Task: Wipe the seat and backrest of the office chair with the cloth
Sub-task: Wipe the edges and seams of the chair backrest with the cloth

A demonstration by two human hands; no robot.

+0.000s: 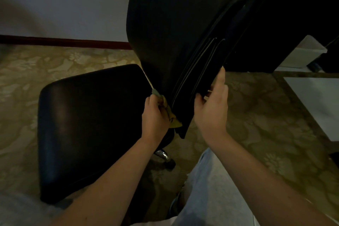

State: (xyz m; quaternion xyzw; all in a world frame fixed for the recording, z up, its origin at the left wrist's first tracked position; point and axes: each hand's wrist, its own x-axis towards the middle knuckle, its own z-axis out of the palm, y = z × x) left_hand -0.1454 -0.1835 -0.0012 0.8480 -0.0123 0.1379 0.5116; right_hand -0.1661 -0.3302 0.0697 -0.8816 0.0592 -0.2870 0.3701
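Two bare hands are in view, apart from each other, one at each side of the low edge of the backrest (174, 33). The left hand (155, 115) has its fingers curled around one yellow-green cloth (175, 123) and presses it against the lower part of the backrest, on the side facing the seat. A small part of the cloth comes out above the fingers and a bigger part comes out below them. The right hand (211, 110) grips the other side of the same edge, with the thumb on the near face and the fingers going around behind it. The backrest is black, with several pale stitched lines running along it, and it rises up out of the picture. The one seat (88, 124), also black and a little shiny, lies to the left of the hands, below the left forearm. Under the backrest one chrome part (162, 154) of the office chair is visible. Lower there is one light trouser leg (211, 189) and beside it one dark shoe (174, 205). The floor has a carpet (266, 115) with a pale flower pattern. At the far side there is a grey wall (64, 2) with one dark red baseboard (64, 41), and at the right one white bin (304, 53) stands beside dark furniture (302, 5).
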